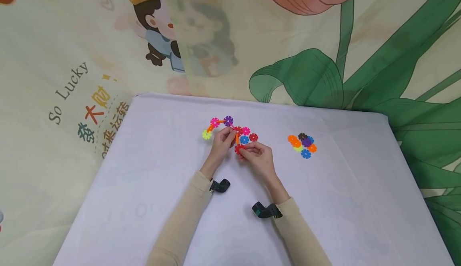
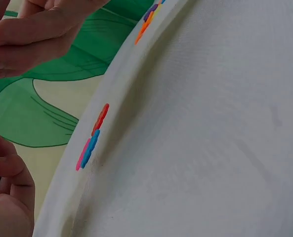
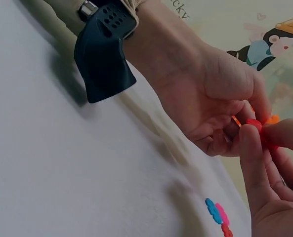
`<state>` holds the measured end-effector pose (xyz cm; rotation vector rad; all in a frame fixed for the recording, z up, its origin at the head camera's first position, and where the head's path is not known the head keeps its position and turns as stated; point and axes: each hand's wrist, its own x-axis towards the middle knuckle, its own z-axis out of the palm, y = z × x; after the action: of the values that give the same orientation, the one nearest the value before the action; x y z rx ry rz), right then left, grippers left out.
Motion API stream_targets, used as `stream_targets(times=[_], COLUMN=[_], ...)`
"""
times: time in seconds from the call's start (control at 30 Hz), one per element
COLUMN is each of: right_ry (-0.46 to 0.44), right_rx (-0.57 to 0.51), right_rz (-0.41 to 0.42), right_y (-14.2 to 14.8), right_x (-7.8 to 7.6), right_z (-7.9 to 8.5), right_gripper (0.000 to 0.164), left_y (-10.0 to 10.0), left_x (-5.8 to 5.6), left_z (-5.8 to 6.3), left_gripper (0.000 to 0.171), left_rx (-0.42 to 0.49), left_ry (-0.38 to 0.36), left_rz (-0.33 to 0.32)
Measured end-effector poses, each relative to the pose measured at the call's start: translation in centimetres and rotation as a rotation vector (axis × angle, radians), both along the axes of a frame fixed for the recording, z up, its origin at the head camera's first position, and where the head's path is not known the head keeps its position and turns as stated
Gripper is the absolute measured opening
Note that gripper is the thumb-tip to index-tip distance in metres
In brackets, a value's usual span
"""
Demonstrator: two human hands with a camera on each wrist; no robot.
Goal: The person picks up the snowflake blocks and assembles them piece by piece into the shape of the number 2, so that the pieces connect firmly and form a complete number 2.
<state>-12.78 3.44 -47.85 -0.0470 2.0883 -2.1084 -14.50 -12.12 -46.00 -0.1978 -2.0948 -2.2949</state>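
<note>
Left of the disc pile [image 1: 306,142] on the white-covered desk [image 1: 342,202]: left hand [image 1: 221,144], fingers pinching a notched-disc chain [image 1: 229,119]; right hand [image 1: 260,158], fingers pinching a red disc [image 1: 238,149].

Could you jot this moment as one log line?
left hand: pinches chain | right hand: pinches red disc | disc pile: right of hands

Left wrist cam chops the left hand [image 2: 9,192] at 8 o'clock, right hand [image 2: 35,39] at 10, disc pile [image 2: 143,28] at 12. Headcam, right hand kinda hides a red disc [image 1: 237,149].
</note>
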Motion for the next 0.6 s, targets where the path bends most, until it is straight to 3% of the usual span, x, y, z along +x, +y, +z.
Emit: stream_targets(times=[0.2,0.37,0.5,0.6], right_ry=[-0.08,-0.179,-0.212,-0.199], right_rx=[-0.14,-0.364,-0.497,-0.534], right_rz=[-0.072,-0.154,-0.216,-0.26], right_y=[-0.3,-1.3,-2.4,-2.9], right_x=[0.3,0.8,1.4,1.6], right_z=[-0.9,-1.4,-1.5,-1.4], right_gripper=[0.016,0.006,0.013,0.018], left_y=[0.4,0.8,1.2,1.5], left_x=[0.1,0.4,0.4,-0.1], left_z=[-0.2,0.0,0.0,-1.1], left_gripper=[0.019,0.019,0.02,0.02], left_rx=[-0.077,-0.145,-0.147,-0.132], left_ry=[0.061,0.094,0.103,0.11], left_rz=[0.015,0.05,0.054,0.056])
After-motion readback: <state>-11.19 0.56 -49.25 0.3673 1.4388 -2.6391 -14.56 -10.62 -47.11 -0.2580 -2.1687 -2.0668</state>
